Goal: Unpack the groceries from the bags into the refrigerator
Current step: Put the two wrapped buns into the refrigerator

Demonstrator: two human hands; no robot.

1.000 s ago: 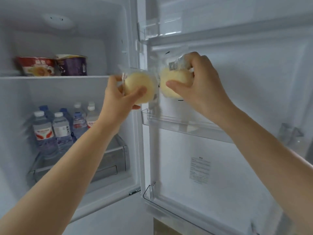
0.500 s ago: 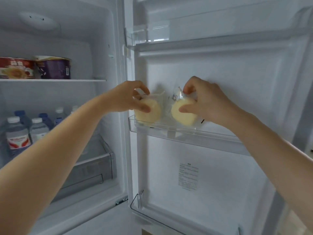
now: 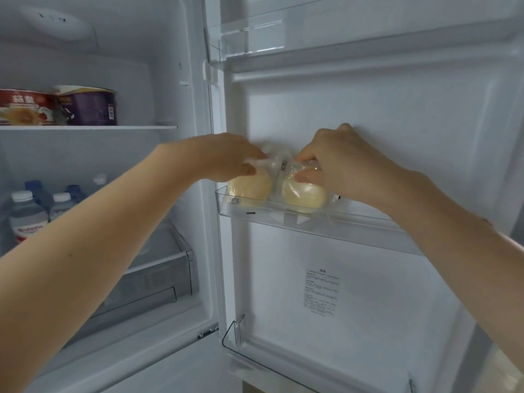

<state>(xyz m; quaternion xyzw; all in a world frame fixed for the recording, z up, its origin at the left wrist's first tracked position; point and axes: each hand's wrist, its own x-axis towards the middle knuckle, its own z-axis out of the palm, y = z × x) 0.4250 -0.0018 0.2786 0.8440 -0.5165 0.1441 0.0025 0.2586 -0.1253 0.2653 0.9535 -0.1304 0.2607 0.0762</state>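
Two pale yellow buns in clear plastic wrappers sit side by side in the middle door shelf of the open refrigerator. My left hand pinches the wrapper top of the left bun. The right bun rests in the clear bin with my right hand curled over it, thumb and fingers on its wrapper. Both buns are low in the bin, partly behind its transparent front wall.
Inside the fridge, two instant noodle bowls stand on the upper glass shelf. Several water bottles stand lower left above a crisper drawer. There is an upper door bin and a bottom door bin.
Both hands lowered the two wrapped buns from in front of the door into the middle door shelf, where they now rest. The view shifted a little to the right.
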